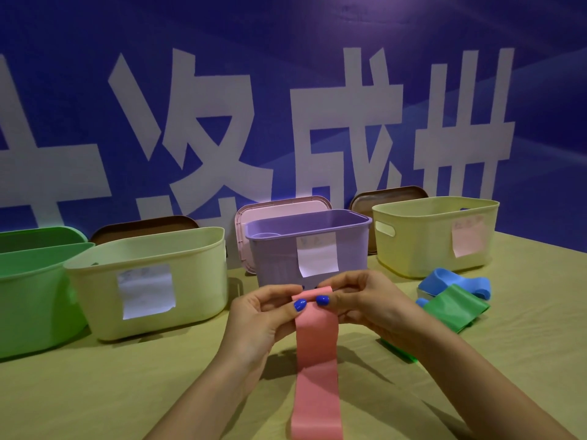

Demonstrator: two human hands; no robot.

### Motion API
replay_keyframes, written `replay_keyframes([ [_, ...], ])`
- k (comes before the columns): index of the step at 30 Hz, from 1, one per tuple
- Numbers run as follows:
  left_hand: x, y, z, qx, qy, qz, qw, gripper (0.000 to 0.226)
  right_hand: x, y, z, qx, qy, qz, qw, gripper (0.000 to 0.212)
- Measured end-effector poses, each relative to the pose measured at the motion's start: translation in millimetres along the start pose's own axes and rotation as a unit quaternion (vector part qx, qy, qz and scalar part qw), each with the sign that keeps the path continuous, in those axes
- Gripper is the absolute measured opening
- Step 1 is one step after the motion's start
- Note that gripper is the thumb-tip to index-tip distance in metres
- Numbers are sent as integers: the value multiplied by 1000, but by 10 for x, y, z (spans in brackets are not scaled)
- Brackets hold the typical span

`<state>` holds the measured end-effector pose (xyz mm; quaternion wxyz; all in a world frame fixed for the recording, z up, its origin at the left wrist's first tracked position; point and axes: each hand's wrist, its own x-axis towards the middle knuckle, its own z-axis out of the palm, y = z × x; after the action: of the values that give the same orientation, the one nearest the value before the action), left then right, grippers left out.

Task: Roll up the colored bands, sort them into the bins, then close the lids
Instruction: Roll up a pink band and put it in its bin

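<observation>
Pink band (pixel 316 360): top edge was pinched between left hand (pixel 263 315) and right hand (pixel 362 300) fingertips, rest hanging below fingers. Rolling looked barely begun; next probably tight curl down toward wrists.

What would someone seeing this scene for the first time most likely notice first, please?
Most likely the pink band at centre front, its top end pinched by the left hand and right hand while the rest trails toward the camera. Behind it, four open bins line the table: green bin at far left, cream bin, purple bin and yellow bin. A green band and blue band lie at right.
</observation>
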<state>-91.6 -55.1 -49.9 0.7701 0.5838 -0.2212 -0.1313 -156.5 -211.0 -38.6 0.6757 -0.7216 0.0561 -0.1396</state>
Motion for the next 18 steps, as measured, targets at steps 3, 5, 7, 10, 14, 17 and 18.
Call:
replay_keyframes([
  [3,20,-12,-16,-5,21,1,1000,18,-2,20,28,40,-15,-16,999,28],
  [5,25,-4,-23,-4,27,2,1000,19,-2,31,42,41,-16,-30,999,36],
  [7,14,3,-17,2,25,6,1000,20,-1,38,53,43,-9,-44,998,35],
  [10,-9,20,-2,14,20,19,1000,22,11,54,62,32,8,-60,998,30],
  [14,-27,52,17,-1,12,7,1000,26,19,52,71,13,30,-87,996,10],
  [17,-26,57,19,-30,-1,-27,999,24,18,40,73,4,40,-106,994,14],
  [18,-31,62,16,-29,-8,-35,999,21,16,37,72,-7,42,-113,993,15],
])
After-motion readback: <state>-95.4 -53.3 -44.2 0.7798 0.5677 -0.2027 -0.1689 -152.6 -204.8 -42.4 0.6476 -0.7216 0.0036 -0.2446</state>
